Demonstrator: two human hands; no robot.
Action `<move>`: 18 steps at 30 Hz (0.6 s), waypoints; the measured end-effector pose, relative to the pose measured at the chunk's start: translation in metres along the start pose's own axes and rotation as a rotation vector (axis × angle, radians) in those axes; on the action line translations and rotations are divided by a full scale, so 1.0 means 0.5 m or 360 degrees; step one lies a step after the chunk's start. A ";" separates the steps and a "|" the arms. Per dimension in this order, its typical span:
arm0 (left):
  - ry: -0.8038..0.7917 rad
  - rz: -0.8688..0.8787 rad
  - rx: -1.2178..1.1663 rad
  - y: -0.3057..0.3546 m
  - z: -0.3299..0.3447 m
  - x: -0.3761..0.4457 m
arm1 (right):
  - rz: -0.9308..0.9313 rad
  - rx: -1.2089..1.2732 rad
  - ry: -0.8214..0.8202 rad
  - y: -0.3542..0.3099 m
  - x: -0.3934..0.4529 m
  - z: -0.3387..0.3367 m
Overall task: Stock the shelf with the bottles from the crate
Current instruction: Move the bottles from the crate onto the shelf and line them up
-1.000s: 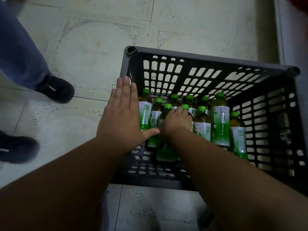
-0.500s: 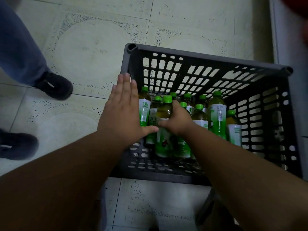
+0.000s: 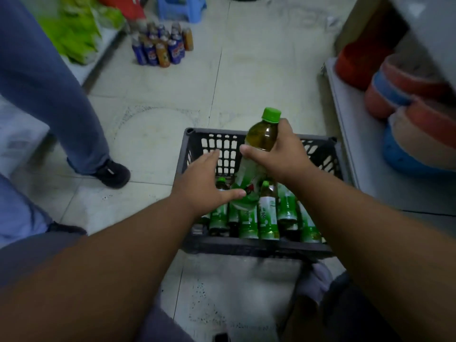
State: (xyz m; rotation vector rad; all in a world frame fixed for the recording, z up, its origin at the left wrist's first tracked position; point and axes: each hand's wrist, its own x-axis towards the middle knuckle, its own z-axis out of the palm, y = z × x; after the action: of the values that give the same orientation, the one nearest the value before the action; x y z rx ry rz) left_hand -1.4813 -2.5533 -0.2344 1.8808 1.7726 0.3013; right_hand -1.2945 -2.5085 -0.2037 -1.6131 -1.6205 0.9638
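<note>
A dark grey slotted crate [image 3: 256,246] stands on the tiled floor and holds several green-capped tea bottles [image 3: 267,213]. My right hand [image 3: 278,154] grips one tea bottle [image 3: 261,134] around its upper body and holds it tilted above the crate, its green cap pointing up and away. My left hand [image 3: 204,181] hovers over the crate's left side with fingers straight and the thumb stretched toward the lifted bottle's base, holding nothing. A white shelf [image 3: 350,124] runs along the right.
Another person's legs [image 3: 61,99] in blue trousers and a dark shoe [image 3: 111,172] stand left of the crate. A cluster of blue and orange bottles [image 3: 161,46] sits on the floor farther back. Coloured basins [image 3: 407,99] are stacked on the right shelf.
My right hand has lifted one bottle up out of the crate. The view has tilted up, showing more floor and the shelves. My left hand stays open over the crate's left side.
</note>
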 end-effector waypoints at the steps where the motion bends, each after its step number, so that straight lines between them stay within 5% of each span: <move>1: 0.0046 0.0026 -0.0052 0.036 -0.008 -0.020 | -0.0040 0.0029 0.0054 -0.021 -0.022 -0.031; 8: 0.0135 0.0296 -0.0372 0.252 -0.034 -0.165 | -0.0313 0.0001 0.0399 -0.132 -0.222 -0.261; 18: -0.0242 0.0947 -0.0600 0.558 0.044 -0.260 | -0.0141 -0.0239 0.1010 -0.125 -0.517 -0.511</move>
State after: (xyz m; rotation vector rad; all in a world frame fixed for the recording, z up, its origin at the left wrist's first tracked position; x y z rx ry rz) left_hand -1.2464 -2.6836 -0.0830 2.0350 0.9413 0.6373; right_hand -1.1005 -2.7507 -0.0044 -1.6994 -1.3172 0.2361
